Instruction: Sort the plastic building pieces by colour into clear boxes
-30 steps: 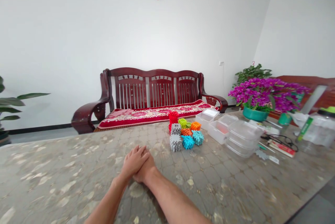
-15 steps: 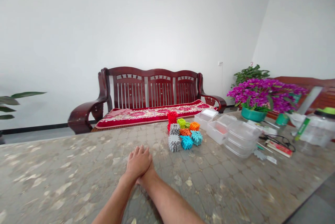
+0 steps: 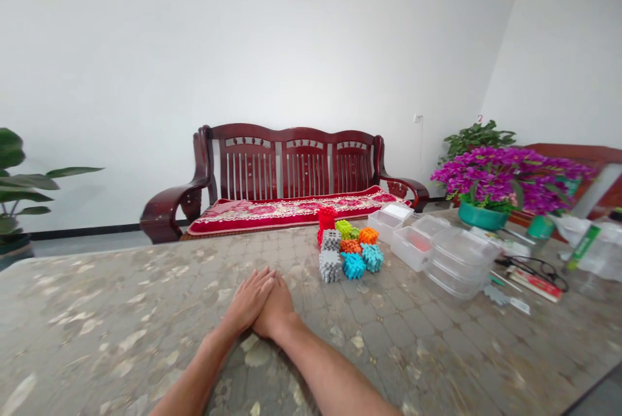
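Note:
My left hand point(image 3: 247, 301) lies across my right hand point(image 3: 275, 309) on the patterned tabletop point(image 3: 121, 338), its fingers stretched out flat. Neither hand visibly holds an object. The fingers of my right hand are mostly covered by the left, so their pose is unclear. Just beyond and to the right of the hands stands a group of interlocking plastic block pieces: grey blocks point(image 3: 330, 265), a red stack point(image 3: 326, 225), blue blocks point(image 3: 354, 265), orange blocks point(image 3: 368, 235) and green blocks point(image 3: 346, 229). The hands do not touch them.
Clear plastic boxes point(image 3: 459, 264) stand right of the blocks. Farther right are black glasses point(image 3: 537, 270), a red-and-white box point(image 3: 534, 284), a clear bottle point(image 3: 602, 251) and purple flowers in a green pot point(image 3: 481, 216). A wooden sofa point(image 3: 301, 166) stands behind the table.
The view has turned a little left, so the table things appear farther right. My left hand's fingers now lie flatter and more slanted over the right hand. The blocks have not moved on the table.

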Demonstrator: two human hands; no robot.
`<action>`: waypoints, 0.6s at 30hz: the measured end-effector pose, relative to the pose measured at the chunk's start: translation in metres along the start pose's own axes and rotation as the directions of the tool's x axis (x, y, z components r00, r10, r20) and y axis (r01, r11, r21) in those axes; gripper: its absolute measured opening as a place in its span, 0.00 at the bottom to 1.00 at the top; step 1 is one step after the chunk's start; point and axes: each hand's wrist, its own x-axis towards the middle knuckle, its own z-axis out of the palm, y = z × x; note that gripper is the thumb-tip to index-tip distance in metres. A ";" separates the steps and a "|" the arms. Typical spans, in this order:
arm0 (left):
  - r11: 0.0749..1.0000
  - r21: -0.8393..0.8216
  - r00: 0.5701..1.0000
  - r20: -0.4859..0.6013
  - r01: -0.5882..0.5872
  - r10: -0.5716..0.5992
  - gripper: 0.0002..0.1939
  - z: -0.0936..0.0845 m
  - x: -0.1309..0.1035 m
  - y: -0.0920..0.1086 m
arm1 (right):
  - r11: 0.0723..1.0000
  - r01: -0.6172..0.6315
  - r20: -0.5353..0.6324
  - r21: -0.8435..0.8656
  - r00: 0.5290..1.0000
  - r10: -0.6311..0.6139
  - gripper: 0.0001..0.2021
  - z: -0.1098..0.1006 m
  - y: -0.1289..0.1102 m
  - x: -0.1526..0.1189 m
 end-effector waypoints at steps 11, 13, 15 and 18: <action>0.819 0.204 0.841 -0.054 0.536 -0.538 0.32 -0.030 0.003 -0.044 | 0.998 0.061 -0.111 0.012 0.992 -0.059 0.15 -0.087 0.074 -0.039; 0.812 0.189 0.830 -0.035 0.552 -0.556 0.34 -0.033 0.006 -0.053 | 0.996 -0.069 -0.300 -0.050 0.953 0.051 0.15 -0.120 0.108 -0.047; 0.844 0.192 0.863 -0.038 0.501 -0.504 0.33 -0.035 0.006 -0.060 | 0.939 -0.313 -0.424 -0.142 0.876 0.228 0.17 -0.152 0.146 -0.053; 0.847 0.203 0.868 -0.028 0.491 -0.496 0.33 -0.037 0.006 -0.065 | 0.685 -0.682 -0.444 -0.256 0.713 0.544 0.23 -0.186 0.201 -0.057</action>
